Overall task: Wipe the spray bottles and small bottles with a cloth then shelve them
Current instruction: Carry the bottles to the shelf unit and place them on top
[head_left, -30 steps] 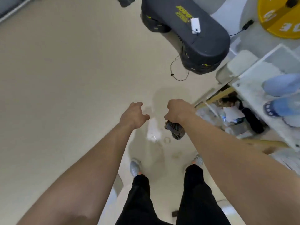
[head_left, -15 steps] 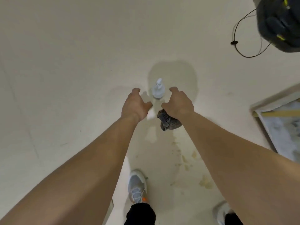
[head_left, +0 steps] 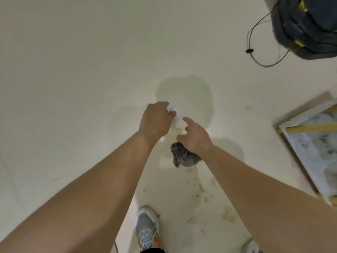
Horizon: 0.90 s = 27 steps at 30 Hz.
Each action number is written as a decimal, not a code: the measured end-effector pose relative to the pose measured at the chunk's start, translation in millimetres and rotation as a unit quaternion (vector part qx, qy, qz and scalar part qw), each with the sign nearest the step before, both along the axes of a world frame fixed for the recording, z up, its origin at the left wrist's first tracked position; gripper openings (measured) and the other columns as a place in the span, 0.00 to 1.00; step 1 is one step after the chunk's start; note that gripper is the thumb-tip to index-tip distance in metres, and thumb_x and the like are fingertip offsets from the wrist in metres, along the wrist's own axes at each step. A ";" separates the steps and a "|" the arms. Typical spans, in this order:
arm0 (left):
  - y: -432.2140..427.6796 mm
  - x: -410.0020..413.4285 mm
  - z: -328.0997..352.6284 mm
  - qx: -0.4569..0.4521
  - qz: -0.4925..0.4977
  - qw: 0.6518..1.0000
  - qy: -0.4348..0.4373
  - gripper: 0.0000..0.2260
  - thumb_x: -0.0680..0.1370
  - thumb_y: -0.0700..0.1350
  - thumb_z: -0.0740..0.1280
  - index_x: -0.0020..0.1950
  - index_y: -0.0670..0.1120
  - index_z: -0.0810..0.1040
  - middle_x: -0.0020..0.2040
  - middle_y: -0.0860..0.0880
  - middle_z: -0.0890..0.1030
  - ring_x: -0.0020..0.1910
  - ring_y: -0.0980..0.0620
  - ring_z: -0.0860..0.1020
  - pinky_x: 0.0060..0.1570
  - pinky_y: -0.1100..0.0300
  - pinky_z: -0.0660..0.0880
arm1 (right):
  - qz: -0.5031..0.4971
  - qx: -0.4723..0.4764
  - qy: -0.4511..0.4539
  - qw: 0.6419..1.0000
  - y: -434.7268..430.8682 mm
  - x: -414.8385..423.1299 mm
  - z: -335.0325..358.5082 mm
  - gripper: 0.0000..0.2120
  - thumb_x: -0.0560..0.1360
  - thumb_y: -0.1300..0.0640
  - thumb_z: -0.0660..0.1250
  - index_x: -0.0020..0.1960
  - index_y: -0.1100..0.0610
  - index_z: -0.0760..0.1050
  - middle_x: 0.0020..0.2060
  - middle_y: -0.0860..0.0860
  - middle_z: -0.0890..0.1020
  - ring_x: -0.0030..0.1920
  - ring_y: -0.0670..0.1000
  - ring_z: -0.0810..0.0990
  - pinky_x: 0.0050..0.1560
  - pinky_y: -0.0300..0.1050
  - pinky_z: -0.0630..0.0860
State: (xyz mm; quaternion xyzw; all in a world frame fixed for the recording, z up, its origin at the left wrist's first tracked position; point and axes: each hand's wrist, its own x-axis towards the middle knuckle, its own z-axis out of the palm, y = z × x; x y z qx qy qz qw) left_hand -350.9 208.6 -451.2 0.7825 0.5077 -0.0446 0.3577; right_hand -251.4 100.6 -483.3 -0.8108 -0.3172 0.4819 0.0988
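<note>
A white spray bottle (head_left: pixel 173 111) stands on the cream floor in front of me, and my left hand (head_left: pixel 156 119) is closed around its top, hiding most of it. Just right of the bottle is my right hand (head_left: pixel 196 135), which clutches a bunched grey cloth (head_left: pixel 183 157) under the palm, with its forefinger stretched toward the bottle. Only the nozzle and a strip of the bottle's side show between the two hands.
A dark bag with yellow trim (head_left: pixel 308 26) and a thin black cord (head_left: pixel 255 50) lie at the top right. A shelf corner with wooden rails (head_left: pixel 310 128) stands at the right edge. Yellowish stains (head_left: pixel 202 190) mark the floor near my grey shoe (head_left: pixel 146 227).
My left hand has moved forward and closed on the spray bottle's top, which stood free between both hands before. The right hand with the cloth has shifted slightly right.
</note>
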 end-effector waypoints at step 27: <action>-270.0 320.5 682.5 -0.011 -0.260 0.946 -0.192 0.08 0.76 0.49 0.73 0.41 0.46 0.82 0.32 0.51 0.79 0.32 0.58 0.72 0.37 0.57 0.69 | -0.192 0.184 -0.111 0.958 -298.3 290.6 673.8 0.25 0.67 0.49 0.75 0.63 0.46 0.74 0.52 0.46 0.83 0.52 0.52 0.80 0.52 0.53 0.79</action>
